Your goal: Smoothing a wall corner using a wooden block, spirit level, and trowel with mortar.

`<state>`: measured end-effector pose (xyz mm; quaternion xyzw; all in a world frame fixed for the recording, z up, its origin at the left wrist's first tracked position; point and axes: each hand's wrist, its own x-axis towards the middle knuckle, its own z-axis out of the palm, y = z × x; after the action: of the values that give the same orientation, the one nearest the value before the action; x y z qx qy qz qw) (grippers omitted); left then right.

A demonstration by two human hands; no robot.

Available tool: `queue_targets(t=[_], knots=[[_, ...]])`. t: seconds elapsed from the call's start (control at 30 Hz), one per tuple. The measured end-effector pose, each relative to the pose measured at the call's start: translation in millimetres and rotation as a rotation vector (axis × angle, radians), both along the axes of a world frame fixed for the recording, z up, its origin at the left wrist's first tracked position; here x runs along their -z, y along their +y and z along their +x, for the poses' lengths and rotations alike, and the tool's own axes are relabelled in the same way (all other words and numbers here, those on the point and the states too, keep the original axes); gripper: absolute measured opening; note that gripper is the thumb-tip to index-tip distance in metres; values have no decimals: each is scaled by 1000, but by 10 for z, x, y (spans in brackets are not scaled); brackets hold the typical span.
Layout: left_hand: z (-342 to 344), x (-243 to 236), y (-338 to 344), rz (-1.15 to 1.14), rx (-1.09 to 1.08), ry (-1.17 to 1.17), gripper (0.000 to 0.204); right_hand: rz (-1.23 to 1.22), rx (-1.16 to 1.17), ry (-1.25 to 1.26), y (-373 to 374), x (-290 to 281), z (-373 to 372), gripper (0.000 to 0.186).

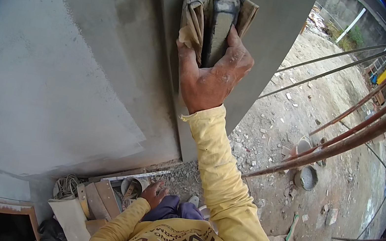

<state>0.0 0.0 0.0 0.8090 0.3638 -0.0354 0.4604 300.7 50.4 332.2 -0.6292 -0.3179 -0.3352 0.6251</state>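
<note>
My right hand (212,76) is closed on a sanding block (221,27) with a worn tan sheet folded round its sides. The block is against the smooth grey face of a plastered column (273,18), high in the view. My left hand (154,193) hangs low near my legs, its fingers slightly bent and apart, with nothing visible in it. To the left is a grey wall (28,86) with a patchy white coat.
A pile of boards, cord and containers (97,196) lies at lower left. Curved rust-coloured bars (328,150) and thin rods cross the right side. Buckets (306,178) and rubble sit on the dusty ground, with a ladder (379,61) farther back.
</note>
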Motion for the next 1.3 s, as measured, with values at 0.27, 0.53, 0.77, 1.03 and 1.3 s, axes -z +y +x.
queue_targets(t=[0.27,0.53,0.77,1.03,1.3], knots=[[-45,-23,-21,0,-97,-28,65,-158,-119,98,-199,1695,-225,81],[-34,215,223,-38,-115,-40,70,8,-1,-114,115,-1017,-95,81],[-104,144,474,-63,-128,-26,67,-73,39,-188,105,-270,-76,84],[-106,255,730,-126,13,13,68,-269,-45,74,-205,1849,-353,80],[256,276,1019,-145,83,-92,67,-79,67,-293,106,-1312,-81,75]])
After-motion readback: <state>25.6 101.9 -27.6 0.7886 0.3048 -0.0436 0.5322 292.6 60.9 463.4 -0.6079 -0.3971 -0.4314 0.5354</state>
